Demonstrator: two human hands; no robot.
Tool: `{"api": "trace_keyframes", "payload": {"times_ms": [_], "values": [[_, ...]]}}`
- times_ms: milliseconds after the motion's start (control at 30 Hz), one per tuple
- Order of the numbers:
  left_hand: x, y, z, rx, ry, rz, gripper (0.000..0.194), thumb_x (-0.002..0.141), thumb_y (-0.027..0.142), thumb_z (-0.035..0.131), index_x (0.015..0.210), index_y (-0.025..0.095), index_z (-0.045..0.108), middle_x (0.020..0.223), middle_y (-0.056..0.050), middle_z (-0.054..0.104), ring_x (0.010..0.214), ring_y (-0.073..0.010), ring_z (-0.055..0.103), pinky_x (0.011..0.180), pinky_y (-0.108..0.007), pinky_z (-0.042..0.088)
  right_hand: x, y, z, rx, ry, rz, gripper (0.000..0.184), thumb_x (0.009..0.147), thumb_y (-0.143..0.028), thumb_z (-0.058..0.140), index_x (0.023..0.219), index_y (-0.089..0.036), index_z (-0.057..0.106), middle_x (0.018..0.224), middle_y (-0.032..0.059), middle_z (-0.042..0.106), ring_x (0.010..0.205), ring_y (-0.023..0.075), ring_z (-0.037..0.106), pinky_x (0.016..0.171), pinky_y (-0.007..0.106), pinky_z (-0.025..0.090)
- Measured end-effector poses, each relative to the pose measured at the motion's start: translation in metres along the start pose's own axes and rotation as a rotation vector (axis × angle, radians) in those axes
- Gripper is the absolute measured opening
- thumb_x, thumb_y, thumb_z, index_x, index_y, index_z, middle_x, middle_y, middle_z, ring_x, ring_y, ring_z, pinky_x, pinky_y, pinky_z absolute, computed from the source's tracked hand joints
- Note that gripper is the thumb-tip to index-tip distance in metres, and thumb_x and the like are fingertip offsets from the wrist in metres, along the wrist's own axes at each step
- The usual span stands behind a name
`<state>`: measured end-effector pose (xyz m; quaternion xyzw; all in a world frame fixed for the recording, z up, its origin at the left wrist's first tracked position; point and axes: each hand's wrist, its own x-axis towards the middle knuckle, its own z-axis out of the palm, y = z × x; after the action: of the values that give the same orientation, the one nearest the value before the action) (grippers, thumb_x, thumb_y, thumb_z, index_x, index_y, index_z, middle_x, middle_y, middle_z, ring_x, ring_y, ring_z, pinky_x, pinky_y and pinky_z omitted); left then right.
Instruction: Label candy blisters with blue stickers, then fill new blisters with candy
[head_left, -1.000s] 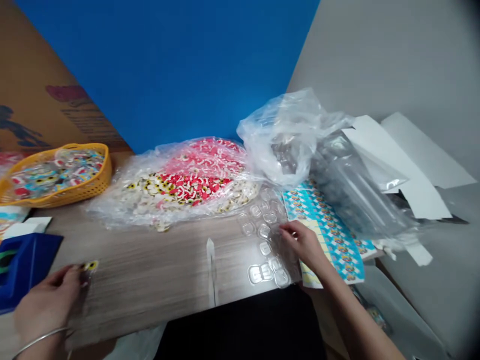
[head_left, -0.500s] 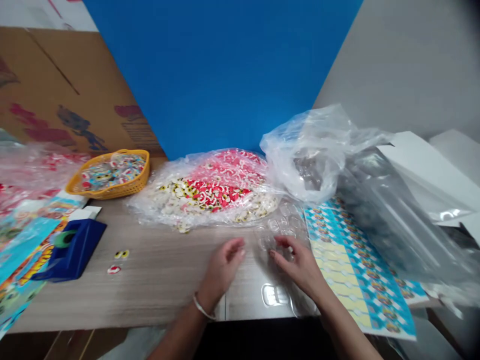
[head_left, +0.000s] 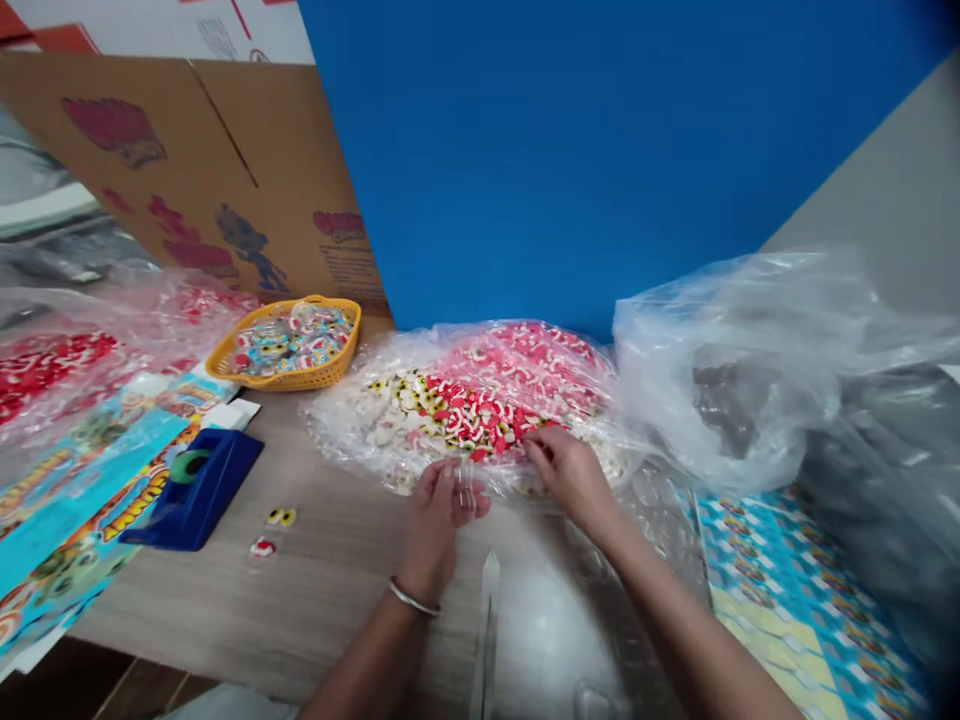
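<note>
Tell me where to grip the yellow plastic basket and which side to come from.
Grip the yellow plastic basket by its near rim, probably coming from the front and above. That long side faces the open wooden tabletop, while the cardboard sheet stands behind it and the clear plastic bag lies close on its right.

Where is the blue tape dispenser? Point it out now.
In the head view, the blue tape dispenser sits at the left of the wood-grain tabletop, beside the printed card sheets and just left of a small yellow-and-black eye-shaped piece.
</note>
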<state>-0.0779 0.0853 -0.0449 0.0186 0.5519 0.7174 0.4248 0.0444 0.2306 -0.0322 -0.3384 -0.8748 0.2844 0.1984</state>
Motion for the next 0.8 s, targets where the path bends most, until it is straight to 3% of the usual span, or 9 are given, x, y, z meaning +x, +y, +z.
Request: {"api": "trace_keyframes", "payload": {"times_ms": [100, 233, 367, 533, 800], "values": [[0.018, 0.008, 0.005, 0.019, -0.040, 0.020, 0.053, 0.072, 0.052, 0.072, 0.109, 0.018, 0.053, 0.081, -0.005, 0.072, 0.062, -0.0162, 0.069, 0.063, -0.031, 0.055, 0.034, 0.004, 0.015, -0.272, -0.011, 0.002, 0.019, 0.092, -0.024, 0.051, 0.094, -0.021, 0.070, 0.094, 0.0067, 0.069, 0.085, 0.0183, 0.063, 0.075, 0.026, 0.042], [0.038, 0.001, 0.010, 0.070, -0.075, 0.020, 0.052, 0.066, 0.042, 0.079, 0.105, 0.019, 0.053, 0.085, -0.003, 0.071, 0.069, -0.0171, 0.070, 0.067, -0.031, 0.056, 0.050, -0.001, 0.033, -0.457, -0.061, 0.050, 0.016, 0.091, -0.027, 0.053, 0.088, -0.021, 0.068, 0.093, 0.0071, 0.067, 0.079, 0.0176, 0.063, 0.066, 0.025, 0.041], [0.049, -0.007, 0.007, 0.128, -0.103, -0.023, 0.044, 0.069, 0.042, 0.075, 0.101, 0.018, 0.057, 0.091, -0.007, 0.071, 0.074, -0.0191, 0.070, 0.064, -0.030, 0.055, 0.045, -0.002, 0.038, -0.240, -0.032, 0.046, 0.011, 0.089, -0.023, 0.055, 0.084, -0.020, 0.065, 0.088, 0.0046, 0.065, 0.075, 0.0163, 0.061, 0.067, 0.025, 0.042], [0.052, -0.007, 0.003, 0.148, -0.129, -0.043, 0.034, 0.077, 0.042, 0.066, 0.101, 0.018, 0.062, 0.090, -0.005, 0.070, 0.071, -0.0164, 0.066, 0.060, -0.027, 0.053, 0.036, -0.006, 0.049, 0.292, -0.233, -0.018, 0.013, 0.086, -0.021, 0.056, 0.075, -0.020, 0.063, 0.068, -0.0021, 0.062, 0.064, 0.0131, 0.057, 0.061, 0.022, 0.041], [0.057, -0.006, 0.002, 0.167, -0.089, -0.060, 0.033, 0.079, 0.039, 0.063, 0.102, 0.018, 0.056, 0.089, -0.005, 0.069, 0.063, -0.0151, 0.066, 0.052, -0.025, 0.051, 0.046, -0.014, 0.065, 0.175, -0.128, -0.027, 0.016, 0.086, -0.020, 0.055, 0.071, -0.020, 0.060, 0.066, -0.0021, 0.059, 0.062, 0.0133, 0.055, 0.061, 0.022, 0.040]]}}
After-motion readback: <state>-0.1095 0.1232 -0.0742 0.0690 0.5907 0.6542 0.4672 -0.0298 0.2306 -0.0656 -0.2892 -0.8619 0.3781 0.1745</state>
